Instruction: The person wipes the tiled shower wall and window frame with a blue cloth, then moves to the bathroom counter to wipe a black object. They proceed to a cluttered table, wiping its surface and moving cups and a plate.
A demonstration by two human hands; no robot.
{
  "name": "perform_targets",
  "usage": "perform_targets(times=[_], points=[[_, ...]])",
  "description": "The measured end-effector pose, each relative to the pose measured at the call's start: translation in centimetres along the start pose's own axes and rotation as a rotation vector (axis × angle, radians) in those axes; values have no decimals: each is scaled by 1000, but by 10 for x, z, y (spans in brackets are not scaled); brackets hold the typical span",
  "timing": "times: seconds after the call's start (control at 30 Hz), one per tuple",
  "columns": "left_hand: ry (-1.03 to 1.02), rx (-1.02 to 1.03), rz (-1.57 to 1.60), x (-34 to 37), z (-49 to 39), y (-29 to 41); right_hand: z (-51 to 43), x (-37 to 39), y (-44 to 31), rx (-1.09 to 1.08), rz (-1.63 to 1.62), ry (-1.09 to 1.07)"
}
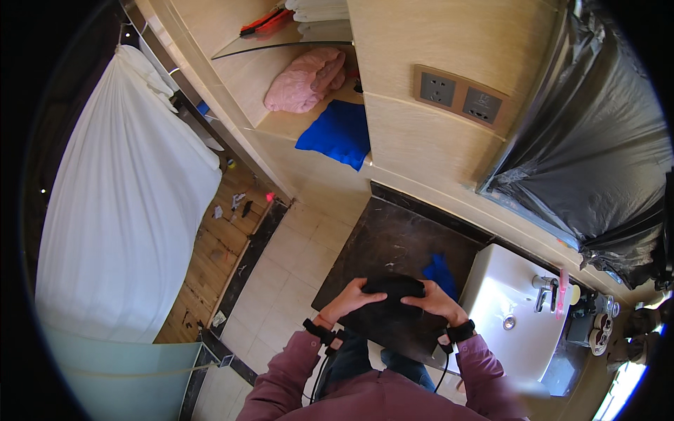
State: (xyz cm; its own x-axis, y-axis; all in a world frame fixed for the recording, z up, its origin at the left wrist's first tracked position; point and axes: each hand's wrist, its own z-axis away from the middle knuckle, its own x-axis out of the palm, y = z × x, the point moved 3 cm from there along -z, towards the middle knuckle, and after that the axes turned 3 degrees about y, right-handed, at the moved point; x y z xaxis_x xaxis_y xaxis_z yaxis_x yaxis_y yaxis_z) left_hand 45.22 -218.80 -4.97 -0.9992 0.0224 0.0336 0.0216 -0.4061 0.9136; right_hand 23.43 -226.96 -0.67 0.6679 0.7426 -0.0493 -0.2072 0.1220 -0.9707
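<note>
Between my two hands is a folded or bundled black cloth-like item (395,293), held over the dark marble countertop (389,237). My left hand (354,301) grips its left end, thumb on top. The right end is in my right hand (436,301), its thumb also on top; the fingers beneath are partly hidden. A blue cloth (440,273) lies on the counter just beyond my right hand.
A white washbasin (492,310) with a chrome faucet (542,292) adjoins the counter on the right, toiletries behind it. Wall shelves hold a pink bundle (297,84) and a blue cloth (339,134). Black plastic sheeting (595,131) hangs at right, a white curtain (126,210) at left.
</note>
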Motion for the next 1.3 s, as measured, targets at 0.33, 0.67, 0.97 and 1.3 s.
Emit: perform_targets(times=[0.33,0.67,0.97,1.3], points=[[-96,920,-694,-49,-22,69,-7,17,-33,-460,758,321],[-358,856,-858,-69,-48,-116,-7,101,148,-191,973,109],[-426,627,-1201,-83,-28,-167,-115,49,155,-153,697,631],[-336,477,-1079,-92,-19,-180,-251,-11,171,10,816,621]])
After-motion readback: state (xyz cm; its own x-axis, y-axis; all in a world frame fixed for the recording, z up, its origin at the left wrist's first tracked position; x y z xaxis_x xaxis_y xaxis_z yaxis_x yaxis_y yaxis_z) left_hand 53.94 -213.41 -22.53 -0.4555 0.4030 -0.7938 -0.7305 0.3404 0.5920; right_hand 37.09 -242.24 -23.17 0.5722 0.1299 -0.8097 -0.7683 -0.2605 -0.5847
